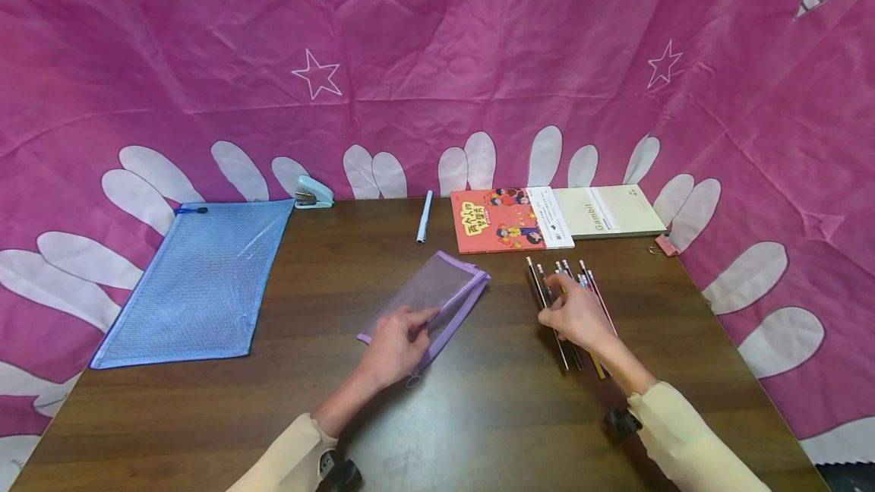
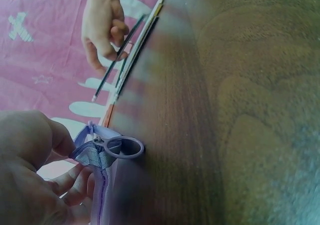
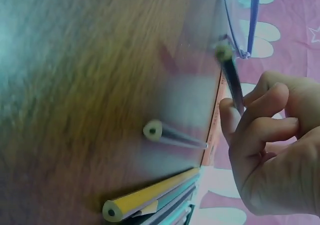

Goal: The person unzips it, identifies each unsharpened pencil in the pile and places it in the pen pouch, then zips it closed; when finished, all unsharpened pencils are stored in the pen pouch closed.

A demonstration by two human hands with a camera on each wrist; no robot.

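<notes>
A purple mesh zipper pouch [image 1: 425, 288] lies slanted mid-table, and my left hand [image 1: 395, 344] is at its near end. In the left wrist view the thumb and fingers pinch the pouch beside the zip, whose round pull ring [image 2: 123, 156] hangs free. My right hand [image 1: 581, 315] pinches a dark pencil [image 3: 231, 80], raised off the table in both wrist views. Several other pencils lie below and beside that hand, among them a yellow pencil [image 3: 155, 192] and a separate pencil [image 3: 175, 136] nearer the held one.
A blue mesh zip folder [image 1: 198, 287] lies at the left, with a light-blue stapler [image 1: 314, 193] by its top corner. Along the back are a pale blue pen [image 1: 424, 217], a red book [image 1: 502, 220], a pale green notebook [image 1: 608, 211] and a pink binder clip [image 1: 667, 245].
</notes>
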